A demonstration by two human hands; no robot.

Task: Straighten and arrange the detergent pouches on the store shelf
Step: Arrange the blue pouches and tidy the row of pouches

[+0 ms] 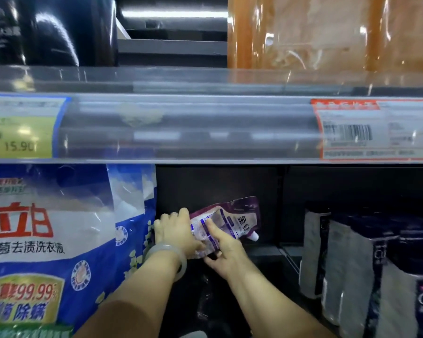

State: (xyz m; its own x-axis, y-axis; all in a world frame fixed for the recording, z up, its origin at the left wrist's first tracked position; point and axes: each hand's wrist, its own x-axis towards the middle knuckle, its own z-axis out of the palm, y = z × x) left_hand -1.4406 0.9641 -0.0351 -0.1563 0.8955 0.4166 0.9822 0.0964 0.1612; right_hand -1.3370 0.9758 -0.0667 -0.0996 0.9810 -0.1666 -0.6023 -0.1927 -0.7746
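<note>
While both hands, left hand and right hand, are gripping the tilted purple plastic spouted pouch beside the big blue detergent bag, it's probably needing standing upright next.

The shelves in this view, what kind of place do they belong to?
Most likely a shop's laundry aisle: a price tag reading 15.90, a barcode label on the shelf edge, and rows of blue detergent bags.

Yellow price tag, red-bordered barcode label, clear shelf-edge strip, perhaps orange bottles above
</note>
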